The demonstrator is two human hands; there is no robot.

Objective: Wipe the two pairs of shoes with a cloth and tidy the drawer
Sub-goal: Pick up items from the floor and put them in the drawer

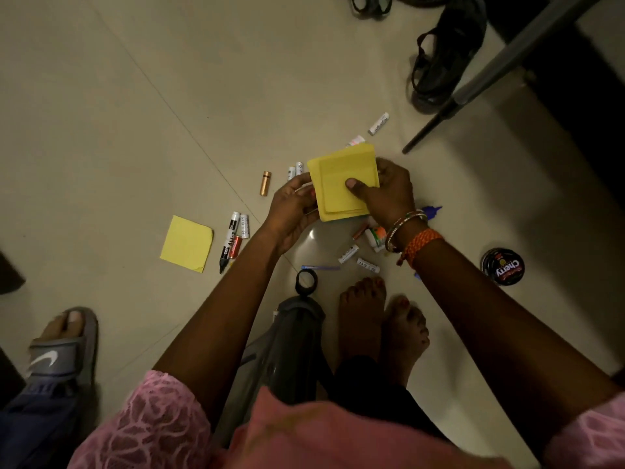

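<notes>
From the head view, both hands hold a yellow pad stack (343, 182) above the floor (135, 130): the left hand (292, 206) pinches its left edge, and the right hand (389, 192) clamps the right side with the thumb (358, 186) pressed flat on top. The sheets sit slightly fanned, not squared, so the step in hand looks like gathering drawer clutter into one tidy pile. Another yellow pad (187, 243) lies apart on the floor to the left, beside a marker (230, 240) and small batteries (244, 226); more batteries and tubes are scattered under and around the hands, and a copper cell (265, 183) lies just left of the stack. A polish tin (503, 267) sits well to the right. The dark shoes (443, 62) rest at the top of the frame near a chair leg (436, 125), well apart from the hands; no cloth or drawer shows, though the light is dim and one may be out of frame. The main risk is the loose stack slipping, since the grip on the left takes only the edge and the layers are offset, so sheets could slide out and scatter. The round batteries could also roll if nudged by a wrist or the bare feet (382, 319) close below them.
</notes>
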